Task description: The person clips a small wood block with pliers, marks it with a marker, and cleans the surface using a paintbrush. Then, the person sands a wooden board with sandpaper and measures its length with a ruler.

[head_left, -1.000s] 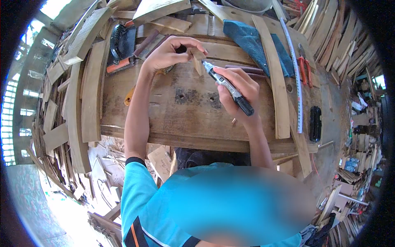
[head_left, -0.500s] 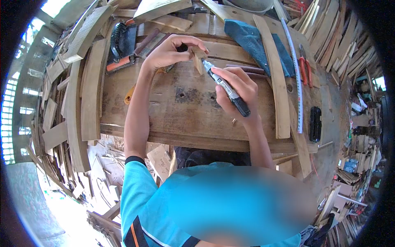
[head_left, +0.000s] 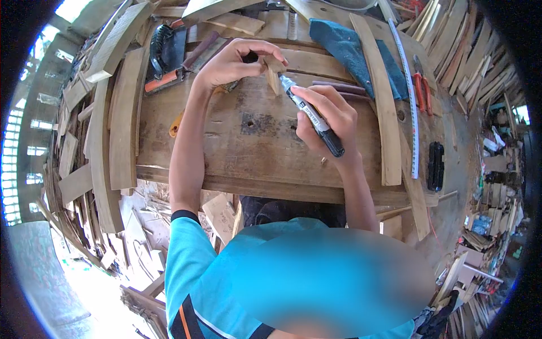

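Note:
Between the thumb and fingers of my left hand is a small piece of wood, held tilted above the workbench. My right hand grips a marker pen with a silver and black barrel. The pen's tip end points up and left at the wood piece, close to it; whether it touches I cannot tell. Beneath my left wrist lies an orange-yellow handle, partly hidden by my forearm.
A hand saw with a black handle lies at the back left. To the right are a blue cloth, a long wooden strip, a white ruler, red-handled pliers and a black case. Stacked boards line the left side.
The camera view has shifted slightly. Both hands keep their grips, with the marker pen staying near the wood piece.

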Available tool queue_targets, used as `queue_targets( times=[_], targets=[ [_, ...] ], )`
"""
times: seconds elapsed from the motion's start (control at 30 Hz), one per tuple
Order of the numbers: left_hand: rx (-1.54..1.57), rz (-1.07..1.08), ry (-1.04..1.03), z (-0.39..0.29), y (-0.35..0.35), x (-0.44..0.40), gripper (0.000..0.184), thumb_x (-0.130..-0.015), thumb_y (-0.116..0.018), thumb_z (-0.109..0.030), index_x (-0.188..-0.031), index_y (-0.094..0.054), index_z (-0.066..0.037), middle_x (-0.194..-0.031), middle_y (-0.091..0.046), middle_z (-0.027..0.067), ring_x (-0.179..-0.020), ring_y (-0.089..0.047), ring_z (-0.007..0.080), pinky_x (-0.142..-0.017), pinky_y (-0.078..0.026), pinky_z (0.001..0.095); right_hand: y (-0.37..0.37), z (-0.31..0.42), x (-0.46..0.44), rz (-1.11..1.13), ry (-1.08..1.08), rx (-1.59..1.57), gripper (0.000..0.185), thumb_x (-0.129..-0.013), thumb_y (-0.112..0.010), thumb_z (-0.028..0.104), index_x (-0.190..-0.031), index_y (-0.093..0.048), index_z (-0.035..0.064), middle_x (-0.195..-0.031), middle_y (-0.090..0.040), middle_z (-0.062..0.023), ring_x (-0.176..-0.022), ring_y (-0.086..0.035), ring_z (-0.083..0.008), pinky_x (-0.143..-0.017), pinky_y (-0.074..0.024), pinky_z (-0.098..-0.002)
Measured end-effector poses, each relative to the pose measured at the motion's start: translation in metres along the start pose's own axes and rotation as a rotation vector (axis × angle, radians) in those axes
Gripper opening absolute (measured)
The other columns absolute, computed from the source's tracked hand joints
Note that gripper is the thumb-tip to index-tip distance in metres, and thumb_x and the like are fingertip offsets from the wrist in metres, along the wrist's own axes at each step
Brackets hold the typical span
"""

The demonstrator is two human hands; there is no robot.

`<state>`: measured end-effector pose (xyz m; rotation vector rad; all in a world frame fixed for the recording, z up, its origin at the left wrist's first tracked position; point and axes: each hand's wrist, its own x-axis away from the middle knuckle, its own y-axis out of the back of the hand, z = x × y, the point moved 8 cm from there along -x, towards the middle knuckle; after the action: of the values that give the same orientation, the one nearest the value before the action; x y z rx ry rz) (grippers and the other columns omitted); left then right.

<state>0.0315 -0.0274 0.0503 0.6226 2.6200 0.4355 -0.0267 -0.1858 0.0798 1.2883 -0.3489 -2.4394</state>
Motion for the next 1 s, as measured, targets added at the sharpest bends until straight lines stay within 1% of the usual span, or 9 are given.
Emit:
queue_targets(
  times=[0.07,0.17,0.27,0.4,0.47,0.77,0.83,1.0],
  targets=[
    [-0.011,-0.002,-0.03,-0.005,0.0,0.0,0.031,-0.071,-0.048,0.003,-0.098,-0.06,-0.004,-0.096,-0.061,0.0025,-0.087,-0.051,0.0063,-0.076,-0.04,0.021,0.0,0.0,0.0,-0.002,0.003,0.002,0.033,-0.065,-0.057,0.002,-0.098,-0.061,0.0013,-0.082,-0.058,-0.0132,-0.071,-0.058,-0.0219,-0.063,-0.0477,-0.0288],
    [0.004,0.008,-0.014,-0.004,-0.001,0.0,0.031,-0.071,-0.048,0.003,-0.098,-0.06,-0.004,-0.096,-0.061,0.0028,-0.088,-0.051,0.0076,-0.079,-0.04,0.0224,-0.002,0.0,0.001,0.015,-0.002,0.015,0.034,-0.062,-0.057,0.001,-0.096,-0.061,0.0012,-0.081,-0.058,-0.013,-0.07,-0.058,-0.0223,-0.062,-0.0476,-0.0293],
    [-0.005,0.008,-0.001,-0.002,0.0,0.0,0.031,-0.07,-0.048,0.003,-0.098,-0.06,-0.005,-0.096,-0.062,0.0027,-0.087,-0.051,0.0075,-0.079,-0.04,0.0223,-0.002,0.001,0.001,0.007,0.008,0.021,0.035,-0.061,-0.056,0.0,-0.095,-0.061,0.0013,-0.08,-0.058,-0.0128,-0.069,-0.058,-0.0228,-0.061,-0.0474,-0.0296],
    [0.008,-0.003,-0.025,-0.005,-0.001,0.0,0.031,-0.07,-0.047,0.003,-0.098,-0.06,-0.005,-0.095,-0.062,0.0021,-0.084,-0.051,0.0062,-0.076,-0.04,0.0208,-0.003,0.0,0.001,0.025,-0.01,0.024,0.034,-0.06,-0.056,0.001,-0.094,-0.061,0.0016,-0.08,-0.058,-0.0127,-0.068,-0.058,-0.0235,-0.06,-0.0474,-0.0297],
    [0.025,0.002,0.004,-0.002,-0.001,0.0,0.032,-0.07,-0.047,0.003,-0.098,-0.06,-0.005,-0.095,-0.062,0.0018,-0.083,-0.05,0.0055,-0.074,-0.04,0.0199,-0.003,0.0,0.001,0.035,-0.016,0.022,0.034,-0.06,-0.056,0.001,-0.094,-0.061,0.0017,-0.08,-0.058,-0.0127,-0.067,-0.058,-0.0237,-0.06,-0.0474,-0.0298],
    [0.022,-0.008,-0.015,-0.005,-0.001,0.0,0.032,-0.07,-0.047,0.003,-0.098,-0.06,-0.005,-0.095,-0.061,0.0017,-0.084,-0.05,0.0058,-0.075,-0.04,0.0206,-0.006,-0.004,0.002,0.068,-0.031,0.02,0.034,-0.06,-0.056,0.001,-0.094,-0.061,0.0013,-0.078,-0.058,-0.0137,-0.068,-0.059,-0.0251,-0.061,-0.0477,-0.0308],
    [0.028,-0.012,-0.005,-0.005,-0.001,0.001,0.032,-0.07,-0.047,0.003,-0.098,-0.06,-0.005,-0.095,-0.061,0.0016,-0.084,-0.05,0.0057,-0.075,-0.04,0.0207,-0.008,-0.004,0.003,0.092,0.007,0.032,0.034,-0.062,-0.059,0.003,-0.096,-0.057,0.0011,-0.078,-0.055,-0.0135,-0.066,-0.057,-0.025,-0.059,-0.0479,-0.0317],
    [0.022,-0.004,0.007,-0.002,0.0,0.001,0.032,-0.071,-0.047,0.003,-0.099,-0.06,-0.005,-0.095,-0.061,0.0012,-0.085,-0.05,0.0053,-0.075,-0.04,0.0206,-0.01,-0.007,0.004,0.107,-0.001,0.03,0.034,-0.062,-0.059,0.004,-0.095,-0.057,0.0006,-0.077,-0.055,-0.0137,-0.064,-0.056,-0.0248,-0.058,-0.0476,-0.0312]
  ],
)
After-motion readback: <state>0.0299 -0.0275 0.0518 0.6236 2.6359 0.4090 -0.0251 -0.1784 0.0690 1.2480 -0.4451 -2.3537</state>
